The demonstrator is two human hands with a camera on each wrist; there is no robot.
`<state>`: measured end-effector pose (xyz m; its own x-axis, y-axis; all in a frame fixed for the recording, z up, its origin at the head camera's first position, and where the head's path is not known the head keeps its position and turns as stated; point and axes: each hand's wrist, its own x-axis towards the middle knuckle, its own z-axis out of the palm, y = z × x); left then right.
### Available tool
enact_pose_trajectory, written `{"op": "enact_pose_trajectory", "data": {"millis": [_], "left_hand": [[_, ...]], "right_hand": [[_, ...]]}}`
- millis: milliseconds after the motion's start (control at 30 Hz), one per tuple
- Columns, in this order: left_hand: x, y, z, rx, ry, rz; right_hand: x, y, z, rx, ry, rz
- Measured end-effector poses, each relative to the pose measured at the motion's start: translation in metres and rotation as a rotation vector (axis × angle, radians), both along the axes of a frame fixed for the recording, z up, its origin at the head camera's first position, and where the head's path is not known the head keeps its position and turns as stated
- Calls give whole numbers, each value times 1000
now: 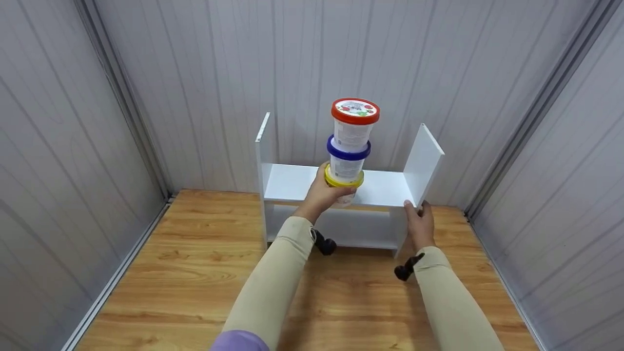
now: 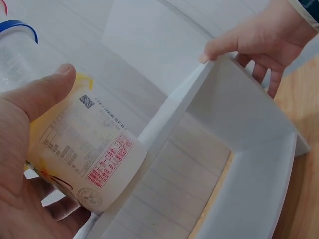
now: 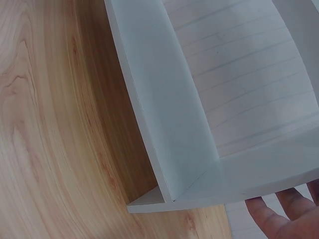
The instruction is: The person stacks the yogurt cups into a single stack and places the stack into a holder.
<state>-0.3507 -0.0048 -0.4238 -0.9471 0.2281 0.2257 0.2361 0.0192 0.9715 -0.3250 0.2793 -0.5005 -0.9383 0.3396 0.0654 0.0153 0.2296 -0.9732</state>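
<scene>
Three white plastic tubs form a slightly tilted stack: a red-lidded tub [image 1: 354, 131] on top, a blue-lidded tub [image 1: 347, 168] in the middle and a yellow-lidded tub [image 2: 89, 144] at the bottom. My left hand [image 1: 322, 194] grips the bottom tub, thumb on one side and fingers round the other. The stack is in front of the upper board of a white two-tier shelf [image 1: 287, 183]; whether its base touches the board I cannot tell. At the shelf's right side panel [image 1: 426, 161], my right hand [image 1: 420, 226] holds the edge, thumb in front and fingers outside.
The shelf stands on a wood-grain tabletop [image 1: 204, 263], near the back wall [image 1: 219, 97]. Grey-white panel walls enclose the left and right. A lower board [image 1: 358, 229] runs beneath the upper one, and the left side panel [image 1: 264, 156] rises above it.
</scene>
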Motion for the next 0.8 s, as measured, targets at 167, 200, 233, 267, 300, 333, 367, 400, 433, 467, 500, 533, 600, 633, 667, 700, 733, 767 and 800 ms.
{"op": "enact_pose_trajectory", "data": {"millis": [167, 200, 233, 267, 300, 333, 367, 400, 433, 467, 500, 533, 600, 633, 667, 700, 733, 767, 800], "left_hand": [[-2, 2, -1, 27, -7, 17], [-2, 2, -1, 25, -12, 20], [-2, 2, -1, 24, -19, 22], [-2, 2, -1, 21, -23, 25], [-3, 2, -1, 20, -26, 27], [-3, 2, -1, 18, -30, 30], [-3, 3, -1, 16, -34, 34], [-3, 3, -1, 14, -37, 37], [-3, 3, -1, 11, -40, 40], [-4, 4, 0, 8, -40, 42], [-4, 4, 0, 4, -41, 43], [-4, 4, 0, 0, -44, 44], [-5, 4, -1, -7, -50, 49], [-5, 4, -1, -9, -53, 52], [-5, 4, -1, -10, -55, 54], [-5, 4, -1, -11, -59, 57], [-5, 4, -1, -12, -62, 59], [-5, 4, -1, -14, -63, 61], [-5, 4, 0, -15, -65, 62]], "right_hand": [[0, 0, -1, 16, 4, 11], [1, 0, 0, 19, 1, 8], [1, 0, 0, 23, -3, 4], [1, 0, 0, 24, -6, 0], [1, 0, 0, 22, -8, -3], [1, -1, 1, 19, -11, -5], [2, -1, 1, 17, -12, -6], [2, -1, 1, 16, -14, -8], [2, -1, 2, 12, -15, -9], [2, -1, 2, 9, -14, -10], [3, -1, 2, 9, -17, -12], [3, -1, 2, 7, -18, -13], [3, -1, 2, 5, -21, -15], [3, -1, 2, 4, -23, -14], [3, -2, 1, 1, -25, -13], [3, -2, 1, -3, -29, -12], [3, -2, 0, -5, -30, -11], [2, -2, 0, -4, -31, -13], [2, -3, -1, -2, -32, -15]]}}
